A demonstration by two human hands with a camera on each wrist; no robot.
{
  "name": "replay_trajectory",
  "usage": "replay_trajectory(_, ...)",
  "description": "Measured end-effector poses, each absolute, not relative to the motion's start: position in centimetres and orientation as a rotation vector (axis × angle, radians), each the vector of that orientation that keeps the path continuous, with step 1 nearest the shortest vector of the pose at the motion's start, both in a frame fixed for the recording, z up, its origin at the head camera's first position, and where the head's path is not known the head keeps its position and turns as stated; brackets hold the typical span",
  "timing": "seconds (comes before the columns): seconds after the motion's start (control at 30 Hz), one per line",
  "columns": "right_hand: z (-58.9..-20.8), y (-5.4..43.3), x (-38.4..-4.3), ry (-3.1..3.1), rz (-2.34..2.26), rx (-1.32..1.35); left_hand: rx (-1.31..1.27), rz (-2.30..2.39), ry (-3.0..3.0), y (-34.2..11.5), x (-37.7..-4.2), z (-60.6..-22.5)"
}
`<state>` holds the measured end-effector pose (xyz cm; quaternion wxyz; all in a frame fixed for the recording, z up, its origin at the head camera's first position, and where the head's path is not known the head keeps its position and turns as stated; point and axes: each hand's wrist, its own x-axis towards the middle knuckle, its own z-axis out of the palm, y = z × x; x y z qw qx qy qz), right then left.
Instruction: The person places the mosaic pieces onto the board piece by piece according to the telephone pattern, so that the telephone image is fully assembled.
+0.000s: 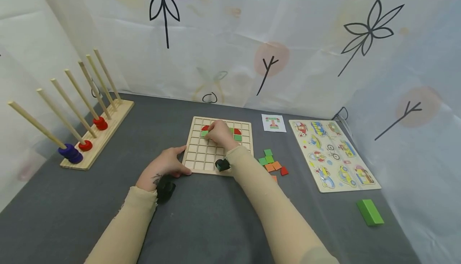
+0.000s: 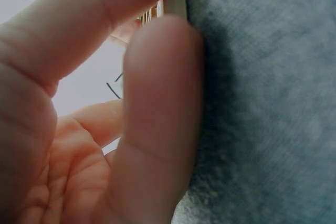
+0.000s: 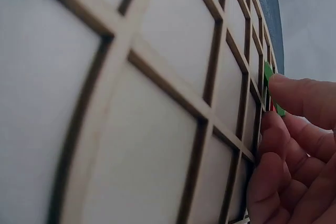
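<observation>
A wooden grid board [image 1: 201, 157] lies flat on the dark table. My left hand [image 1: 163, 166] touches its near left corner, the thumb and index finger extended against the edges. Over the upper middle of the board, my right hand [image 1: 220, 134] pinches a green tile [image 3: 268, 71] between thumb and fingers. In the head view that tile is hidden by the hand. Red rounded pieces [image 1: 237, 131] and green squares [image 1: 238, 138] sit in the upper cells on both sides of the right hand. Behind the board's right side lies a card [image 1: 273, 123] printed with a red and green pattern.
Loose green, orange and red tiles [image 1: 276, 165] lie right of the board, partly behind the right sleeve. Farther right are a picture puzzle board [image 1: 333, 156] and a green block [image 1: 370, 212]. A wooden peg stand [image 1: 97, 146] with red and purple rings stands at left.
</observation>
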<state>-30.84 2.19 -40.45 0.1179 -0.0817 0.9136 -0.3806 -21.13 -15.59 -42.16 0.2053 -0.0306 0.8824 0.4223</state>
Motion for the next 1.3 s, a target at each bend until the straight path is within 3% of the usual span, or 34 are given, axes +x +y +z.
replay_trajectory(0.37,-40.8,2.4,-30.7,2.661,-1.146,-0.208,-0.084,1.157,2.464,-15.4,-21.3,-42.3)
replay_trajectory(0.6,-38.8,4.6,-30.3,2.569,-1.37,-0.256,-0.069,1.163,2.467,-15.5,-21.3,-42.4)
replay_trajectory(0.97,-36.1,13.4,-28.1,2.526,-1.555,-0.236,-0.05,1.183,2.462,-15.7,-21.1,-42.1)
replay_trajectory(1.3,-37.7,21.5,-24.3,2.594,-1.441,-0.134,-0.043,1.171,2.452,-15.6,-21.2,-41.9)
